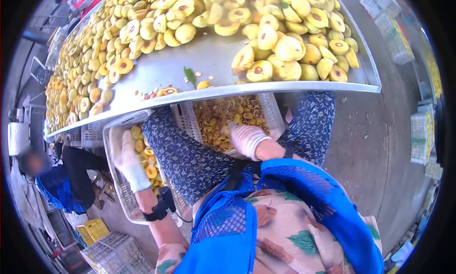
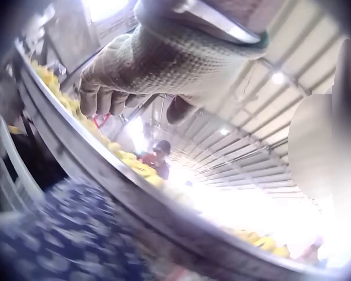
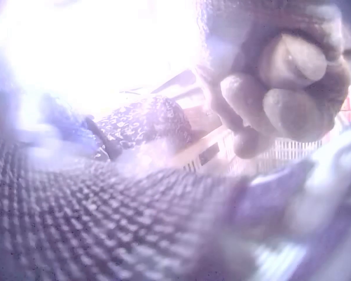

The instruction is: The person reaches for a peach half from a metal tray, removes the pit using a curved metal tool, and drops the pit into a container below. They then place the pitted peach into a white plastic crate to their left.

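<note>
The left hand (image 1: 128,160), in a white glove, lies over the left crate (image 1: 112,145) beside yellow fruit halves (image 1: 151,171). In the left wrist view the gloved hand (image 2: 146,67) has relaxed, slightly bent fingers with nothing visible between them. Above the middle crate (image 1: 271,110) of small yellow pieces (image 1: 223,113) is the right hand (image 1: 249,140), its glove striped at the cuff. The right wrist view shows this hand (image 3: 281,88) with its fingers curled in; whether a small thing is inside them cannot be told through the glare.
A metal table (image 1: 209,60) heaped with halved yellow fruit (image 1: 287,48) runs across the top; a green leaf (image 1: 189,76) lies near its edge. The wearer's patterned knees flank the middle crate. A seated person in blue (image 1: 61,191), a yellow crate (image 1: 93,231) and a pale crate (image 1: 114,255) are at left.
</note>
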Motion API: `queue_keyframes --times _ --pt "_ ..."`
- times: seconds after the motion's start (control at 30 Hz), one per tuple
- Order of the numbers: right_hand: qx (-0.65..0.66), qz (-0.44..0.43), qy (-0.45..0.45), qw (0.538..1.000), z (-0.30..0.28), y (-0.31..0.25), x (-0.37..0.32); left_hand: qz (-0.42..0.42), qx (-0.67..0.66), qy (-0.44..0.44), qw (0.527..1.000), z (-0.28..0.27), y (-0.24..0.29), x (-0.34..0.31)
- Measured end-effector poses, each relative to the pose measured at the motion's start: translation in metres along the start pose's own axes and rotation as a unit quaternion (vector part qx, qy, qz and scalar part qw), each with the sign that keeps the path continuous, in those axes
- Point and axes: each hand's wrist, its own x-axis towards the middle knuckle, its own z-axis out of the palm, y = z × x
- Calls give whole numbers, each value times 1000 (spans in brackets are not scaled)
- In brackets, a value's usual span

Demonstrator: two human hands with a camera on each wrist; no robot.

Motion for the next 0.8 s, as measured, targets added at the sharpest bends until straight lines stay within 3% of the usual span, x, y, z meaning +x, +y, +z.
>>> queue_keyframes --times 0.07,0.13,0.2,0.27,0.3,0.37,0.4,0.47,0.5,0.53,0.57,0.6,0.67,0.7,0.73,0.8 --pt "3 -22 -82 996 -2 -10 0 17 129 -48 990 63 24 -5" --pt "14 -47 -46 998 5 -11 -14 92 279 -217 931 119 28 6" --pt "41 -51 -62 996 13 -5 -16 149 348 -263 887 187 18 23" --pt "68 -62 -44 995 22 3 -17 56 267 -331 903 235 3 34" --pt "81 -68 -34 994 24 7 -17 59 271 -334 901 246 2 37" --pt "108 -78 -14 991 24 12 -17 19 228 -447 865 262 13 37" --pt "115 -77 -10 990 23 14 -18 20 232 -452 861 263 20 38" --pt "143 -55 -8 988 11 14 -25 -83 312 -501 803 255 43 33" --pt "154 -46 -7 987 2 12 -29 -48 288 -458 839 247 38 29" --pt "163 -40 -4 986 -8 8 -32 -45 291 -455 840 237 31 29" --pt "171 -36 -1 985 -17 2 -34 -112 114 -418 894 225 25 30" --pt "168 -44 1 985 -27 -4 -41 -173 -69 -364 912 211 22 31" --pt "339 49 122 931 -43 -9 -56 -163 -151 -332 917 185 33 23" --pt "198 -154 217 943 -33 0 -54 -166 -224 -331 901 171 37 16" --pt "425 26 148 893 -69 -24 -72 -169 -296 -330 880 158 40 8" --pt "240 -139 293 915 -63 -31 -71 -164 -342 -273 884 147 47 -20"
